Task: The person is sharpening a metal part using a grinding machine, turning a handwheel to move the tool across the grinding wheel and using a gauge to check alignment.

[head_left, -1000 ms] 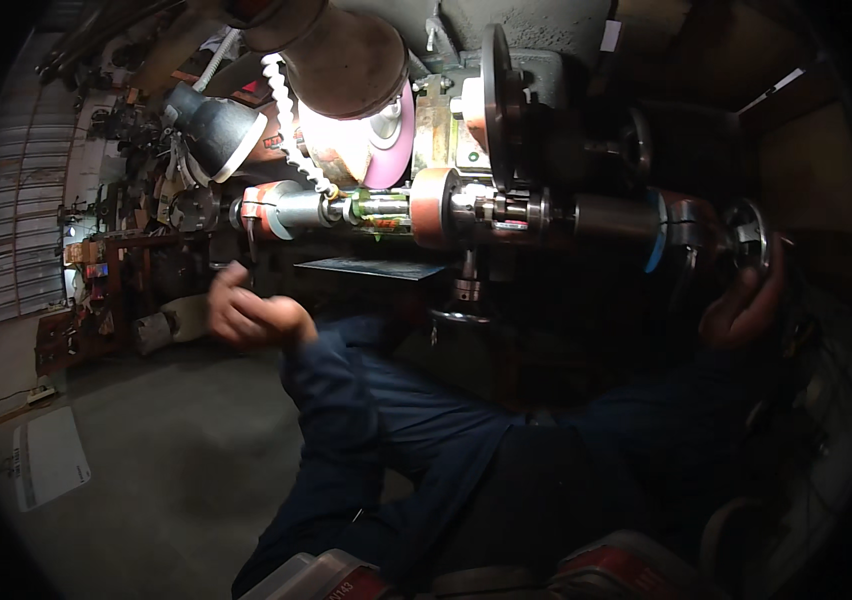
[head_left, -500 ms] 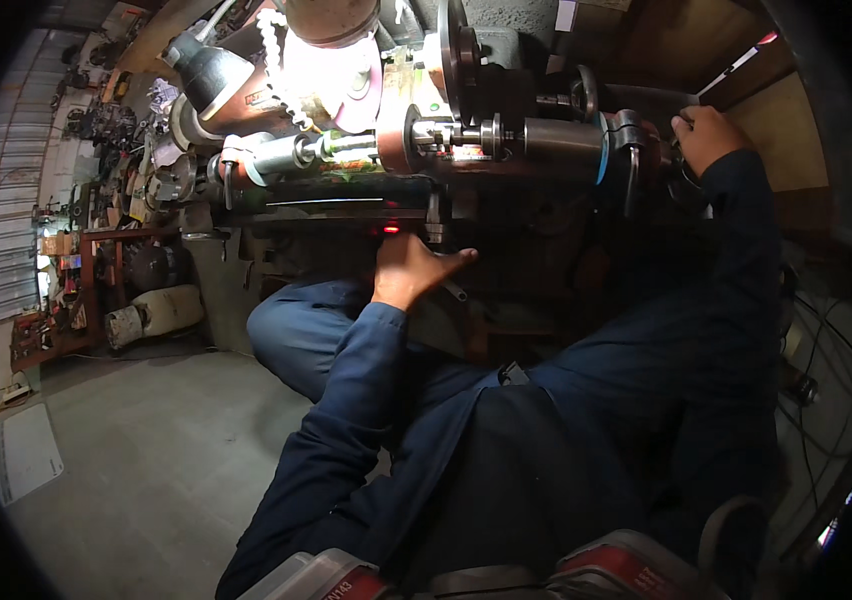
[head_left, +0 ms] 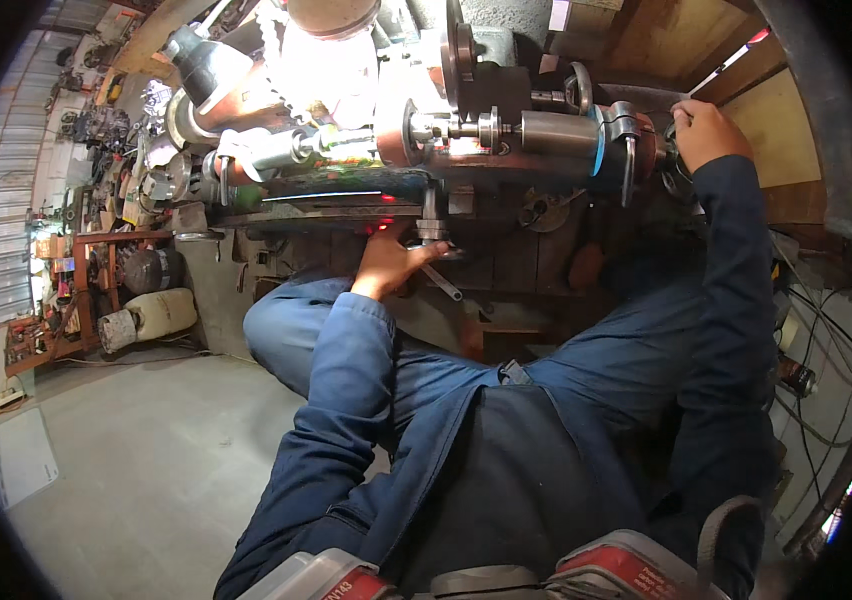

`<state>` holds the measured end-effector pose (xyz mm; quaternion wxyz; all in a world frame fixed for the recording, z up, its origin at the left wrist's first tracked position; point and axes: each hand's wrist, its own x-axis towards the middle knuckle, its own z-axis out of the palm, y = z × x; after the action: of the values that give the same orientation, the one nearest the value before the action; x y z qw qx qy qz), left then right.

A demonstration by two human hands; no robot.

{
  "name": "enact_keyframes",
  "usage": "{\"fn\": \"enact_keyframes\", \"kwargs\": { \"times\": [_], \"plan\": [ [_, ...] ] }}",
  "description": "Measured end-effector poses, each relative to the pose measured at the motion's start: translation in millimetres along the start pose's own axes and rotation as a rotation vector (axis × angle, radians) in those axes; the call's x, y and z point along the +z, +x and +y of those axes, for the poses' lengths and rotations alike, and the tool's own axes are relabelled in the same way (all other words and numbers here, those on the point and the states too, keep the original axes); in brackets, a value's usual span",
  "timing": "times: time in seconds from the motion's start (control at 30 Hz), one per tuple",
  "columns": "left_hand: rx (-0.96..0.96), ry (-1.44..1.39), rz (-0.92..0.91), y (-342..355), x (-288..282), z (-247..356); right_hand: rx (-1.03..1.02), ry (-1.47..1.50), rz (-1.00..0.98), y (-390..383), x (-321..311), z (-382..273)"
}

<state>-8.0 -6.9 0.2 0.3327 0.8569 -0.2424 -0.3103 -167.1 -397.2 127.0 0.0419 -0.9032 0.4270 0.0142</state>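
Note:
A cylindrical grinding machine (head_left: pixel 506 170) stretches across in front of me. Clamped lengthwise along its bed is a shiny stepped metal shaft (head_left: pixel 451 128), next to a bright, glare-washed round wheel (head_left: pixel 331 75). Below the bed's front edge, my left hand (head_left: pixel 391 265) is curled, its thumb lying against a round metal knob (head_left: pixel 433 243); the fingertips are partly hidden behind the edge. A short metal lever (head_left: pixel 443 283) slants down beside that thumb. At the machine's right end my right hand (head_left: pixel 711 135) is closed on a handwheel (head_left: pixel 681 160), mostly covered by the fingers.
A black lamp (head_left: pixel 208 68) shines over the wheel from the upper left. Clamp levers (head_left: pixel 629 172) hang at the machine's right side. Parts and tools crowd the left wall, with a pale plastic jug (head_left: pixel 166 312) below. Cables (head_left: pixel 816 340) trail at the right.
My left thumb has come down from its raised, outstretched pose onto the knob, and that hand has shifted slightly left. My right hand stays at the handwheel. The picture is brighter.

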Motion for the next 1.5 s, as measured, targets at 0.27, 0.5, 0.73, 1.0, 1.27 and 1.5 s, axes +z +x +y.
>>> {"fn": "enact_keyframes", "kwargs": {
  "times": [0.27,0.5,0.73,1.0,1.27,1.5],
  "plan": [
    [-0.126,-0.772,-0.146,15.3,16.4,-71.8,-0.038,0.060,0.124,-6.6,11.0,7.6],
    [-0.151,-1.187,-0.173,21.4,29.8,-88.1,0.013,0.066,0.240,-22.6,11.4,2.9],
    [-0.202,-1.435,-0.038,30.3,49.8,-102.7,-0.093,0.094,0.446,-28.2,30.4,10.2],
    [-0.256,-1.549,0.012,37.9,63.8,-116.9,0.045,0.038,0.383,-37.8,30.0,5.1],
    [-0.277,-1.595,0.009,40.0,69.1,-127.0,-0.057,0.074,0.533,-33.7,42.4,12.4],
    [-0.310,-1.557,0.035,33.0,62.3,-111.2,-0.049,0.088,0.617,-37.5,49.5,8.6]
  ]
}}
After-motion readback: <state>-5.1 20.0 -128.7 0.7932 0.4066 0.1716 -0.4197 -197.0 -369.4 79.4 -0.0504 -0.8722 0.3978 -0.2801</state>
